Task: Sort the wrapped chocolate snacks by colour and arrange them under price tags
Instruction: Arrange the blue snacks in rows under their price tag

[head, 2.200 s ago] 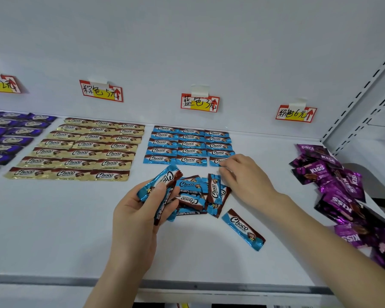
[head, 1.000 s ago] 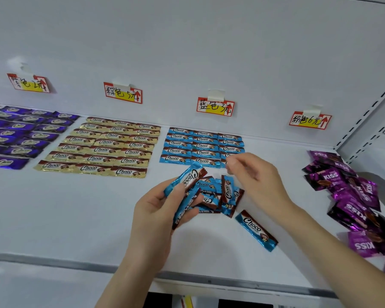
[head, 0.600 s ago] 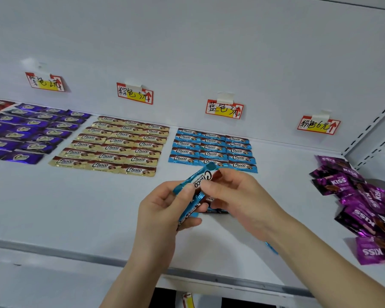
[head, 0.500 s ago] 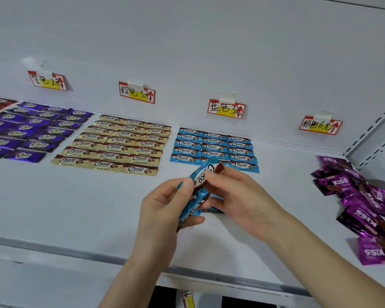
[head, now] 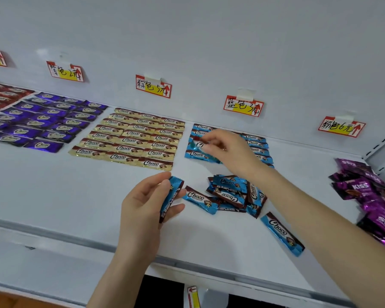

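The right hand (head: 229, 152) is reaching over the rows of blue Choco snacks (head: 257, 143), which are lying on the white shelf (head: 53, 196) under the blue price tag (head: 243, 106). Its fingers (head: 213, 136) are pinching one blue wrapper (head: 196, 145); this wrapper is blurred, so it is probably hanging just above the left column. The left hand (head: 146, 203) is gripping a small bundle of blue bars (head: 171, 197) between thumb and curled fingers, near the loose pile of blue snacks (head: 231, 192), while a single blue bar (head: 280, 232) is lying apart, nearer the shelf edge.
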